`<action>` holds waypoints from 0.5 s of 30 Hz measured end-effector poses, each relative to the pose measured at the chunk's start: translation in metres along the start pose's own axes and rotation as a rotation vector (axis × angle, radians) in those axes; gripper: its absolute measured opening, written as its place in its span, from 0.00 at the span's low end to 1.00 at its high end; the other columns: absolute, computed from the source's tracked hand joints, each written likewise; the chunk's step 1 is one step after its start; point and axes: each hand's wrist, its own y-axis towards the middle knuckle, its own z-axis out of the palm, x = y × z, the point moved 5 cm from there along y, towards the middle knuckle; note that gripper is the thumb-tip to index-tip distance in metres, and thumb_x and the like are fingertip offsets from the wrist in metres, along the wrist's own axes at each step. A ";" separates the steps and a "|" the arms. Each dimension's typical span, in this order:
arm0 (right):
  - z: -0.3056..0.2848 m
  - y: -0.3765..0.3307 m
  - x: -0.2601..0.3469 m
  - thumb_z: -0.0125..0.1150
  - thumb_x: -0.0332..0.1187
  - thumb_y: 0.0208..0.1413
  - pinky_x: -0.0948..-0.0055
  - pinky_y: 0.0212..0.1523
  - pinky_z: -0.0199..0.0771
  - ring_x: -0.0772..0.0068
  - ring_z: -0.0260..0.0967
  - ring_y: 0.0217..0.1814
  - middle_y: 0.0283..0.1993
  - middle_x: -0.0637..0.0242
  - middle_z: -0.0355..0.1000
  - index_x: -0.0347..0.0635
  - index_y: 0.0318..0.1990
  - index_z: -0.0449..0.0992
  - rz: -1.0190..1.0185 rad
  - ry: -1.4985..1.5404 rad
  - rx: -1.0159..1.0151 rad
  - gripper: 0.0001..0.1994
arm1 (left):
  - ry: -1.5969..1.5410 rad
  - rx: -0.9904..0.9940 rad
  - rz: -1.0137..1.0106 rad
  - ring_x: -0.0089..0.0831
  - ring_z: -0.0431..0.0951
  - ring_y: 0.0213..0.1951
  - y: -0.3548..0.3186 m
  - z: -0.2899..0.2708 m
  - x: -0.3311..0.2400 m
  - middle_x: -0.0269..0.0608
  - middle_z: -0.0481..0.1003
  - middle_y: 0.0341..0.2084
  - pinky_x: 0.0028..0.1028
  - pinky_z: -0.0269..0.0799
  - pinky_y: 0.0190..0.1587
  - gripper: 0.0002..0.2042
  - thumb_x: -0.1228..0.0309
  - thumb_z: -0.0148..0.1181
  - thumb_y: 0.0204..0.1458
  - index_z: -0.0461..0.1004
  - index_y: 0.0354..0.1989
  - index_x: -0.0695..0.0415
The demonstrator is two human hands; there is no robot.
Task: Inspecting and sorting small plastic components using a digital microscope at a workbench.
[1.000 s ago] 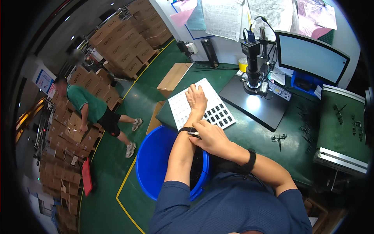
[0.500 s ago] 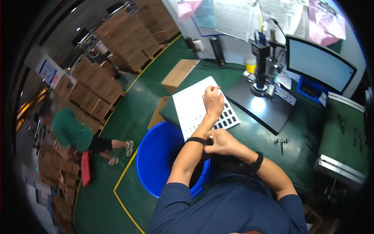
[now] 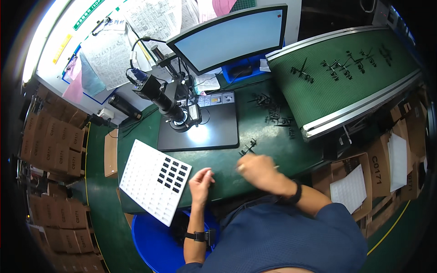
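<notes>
My left hand [image 3: 200,186] is beside the right edge of a white tray [image 3: 143,182], its fingers curled together; whether anything is in them is hidden. In the tray's upper right part, several small black pieces [image 3: 172,174] sit in rows, and the other pockets look white. Over the green tabletop [image 3: 223,173], my right hand [image 3: 261,173] is smeared by motion, so its fingers are unclear. Just beyond it lies a branched black plastic part [image 3: 248,147]. Black bands circle both wrists.
A microscope camera [image 3: 166,107] stands over a dark base plate [image 3: 205,132], with a monitor [image 3: 232,38] behind. At right, a green conveyor belt [image 3: 337,91] carries several branched black parts. More black parts [image 3: 275,116] lie beside it. A blue bin [image 3: 148,245] stands below the tray.
My view has swung right. My right hand has left my left wrist and reached toward the black parts; my left hand has drawn back from above the tray. The person in green is out of view.
</notes>
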 end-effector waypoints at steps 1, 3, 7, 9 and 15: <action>-0.013 -0.001 -0.022 0.61 0.42 0.64 0.49 0.38 0.82 0.47 0.82 0.38 0.41 0.56 0.80 0.43 0.37 0.80 0.099 -0.049 -0.080 0.12 | 0.029 0.015 0.026 0.16 0.77 0.28 0.001 0.005 0.006 0.36 0.82 0.32 0.17 0.66 0.28 0.11 0.71 0.64 0.65 0.82 0.50 0.64; -0.009 -0.002 -0.054 0.66 0.42 0.64 0.48 0.35 0.81 0.44 0.80 0.36 0.38 0.54 0.75 0.39 0.37 0.76 0.154 -0.151 -0.148 0.14 | 0.151 0.039 -0.006 0.16 0.76 0.26 0.012 0.021 0.005 0.36 0.83 0.33 0.18 0.65 0.26 0.12 0.69 0.63 0.66 0.83 0.50 0.64; 0.021 0.002 -0.070 0.68 0.39 0.62 0.49 0.33 0.80 0.44 0.80 0.36 0.38 0.54 0.75 0.40 0.40 0.73 0.137 -0.155 -0.133 0.13 | 0.069 0.191 -0.041 0.15 0.74 0.24 0.034 0.078 -0.014 0.36 0.83 0.31 0.18 0.64 0.24 0.15 0.67 0.62 0.67 0.81 0.55 0.65; 0.026 0.002 -0.067 0.68 0.38 0.61 0.49 0.33 0.79 0.46 0.80 0.36 0.37 0.55 0.75 0.41 0.40 0.73 0.135 -0.115 -0.161 0.12 | 0.093 0.272 -0.092 0.14 0.71 0.21 0.040 0.098 -0.009 0.36 0.82 0.27 0.18 0.62 0.22 0.19 0.64 0.62 0.68 0.78 0.59 0.66; 0.008 0.001 -0.038 0.67 0.34 0.62 0.55 0.30 0.77 0.53 0.80 0.33 0.29 0.62 0.75 0.41 0.38 0.74 0.053 0.023 -0.318 0.09 | -0.291 0.303 -0.240 0.15 0.73 0.23 0.037 0.105 -0.003 0.37 0.83 0.28 0.18 0.63 0.24 0.14 0.67 0.65 0.66 0.82 0.52 0.66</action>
